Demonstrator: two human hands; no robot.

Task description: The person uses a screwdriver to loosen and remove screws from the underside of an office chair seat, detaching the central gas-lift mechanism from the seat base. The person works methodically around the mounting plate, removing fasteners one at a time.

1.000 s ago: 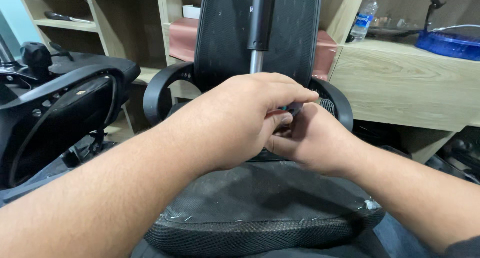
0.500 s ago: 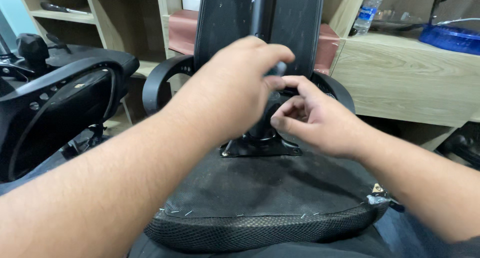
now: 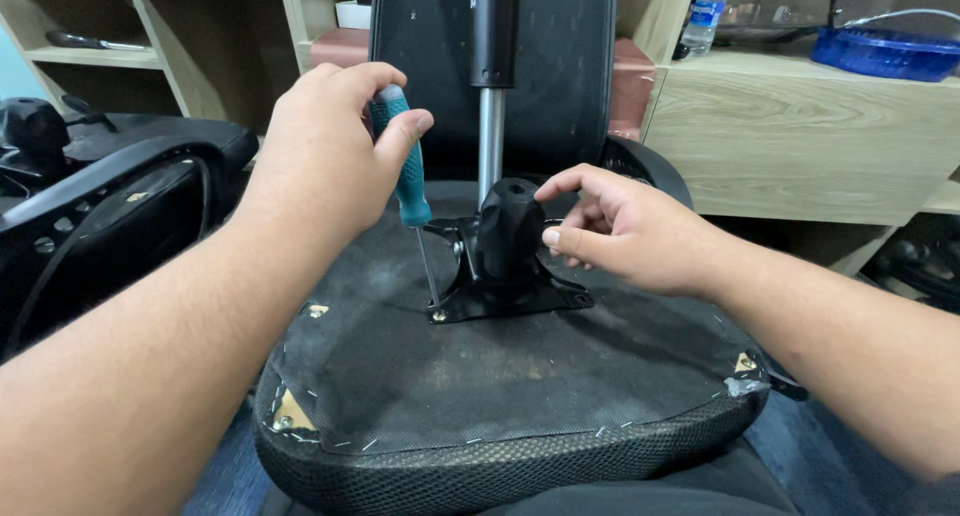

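While left hand grips screwdriver upright | right hand touches knob

An upturned black chair seat carries a bolted black metal mechanism plate, the gas column rising from it

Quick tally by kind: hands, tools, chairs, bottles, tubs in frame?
Hands: 2, left hand and right hand
Screwdrivers: 1, teal-handled screwdriver held in the left hand
Chairs: 2, upturned chair and another black chair at the left
Bottles: 1, water bottle
Tubs: 1, blue tub
Total: 7
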